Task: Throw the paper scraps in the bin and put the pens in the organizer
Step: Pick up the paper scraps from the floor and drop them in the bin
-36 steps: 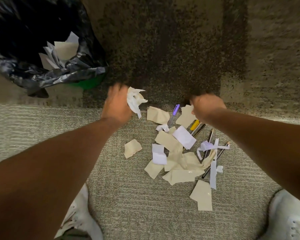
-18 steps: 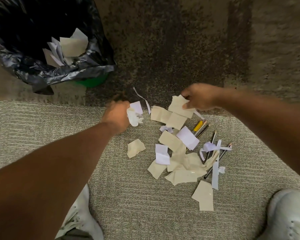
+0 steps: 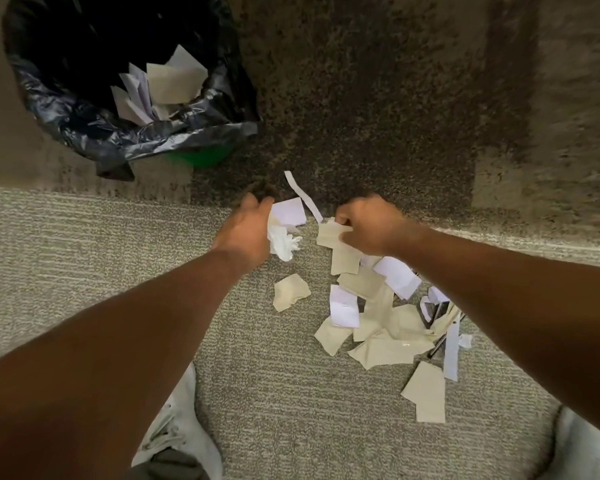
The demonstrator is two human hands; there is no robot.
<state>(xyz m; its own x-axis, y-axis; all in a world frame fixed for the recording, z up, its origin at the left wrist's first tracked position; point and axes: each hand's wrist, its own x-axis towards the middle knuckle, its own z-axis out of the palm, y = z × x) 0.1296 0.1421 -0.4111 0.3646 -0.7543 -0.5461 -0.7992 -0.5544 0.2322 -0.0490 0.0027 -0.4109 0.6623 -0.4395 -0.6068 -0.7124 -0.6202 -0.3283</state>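
My left hand (image 3: 248, 230) is closed around white crumpled paper scraps (image 3: 284, 233) near the carpet's dark patch. Just right of it, my right hand (image 3: 368, 223) pinches beige paper scraps (image 3: 329, 233) lifted off the pile. A heap of beige and white paper scraps (image 3: 378, 320) lies on the carpet below and between my hands. The pens (image 3: 437, 344) are mostly hidden under the heap and my right forearm; only dark tips show. The bin (image 3: 94, 129), lined with a black bag, stands at the upper left with scraps inside. No organizer is in view.
One loose beige scrap (image 3: 290, 292) lies apart to the left of the heap, another (image 3: 426, 393) below it. My white shoes (image 3: 177, 441) are at the bottom left and bottom right corners. Carpet covers the whole floor.
My right hand picked up beige scraps and moved left toward my left hand. My left hand stayed closed on the white scraps. The view shifted, so the bin looks nearer.
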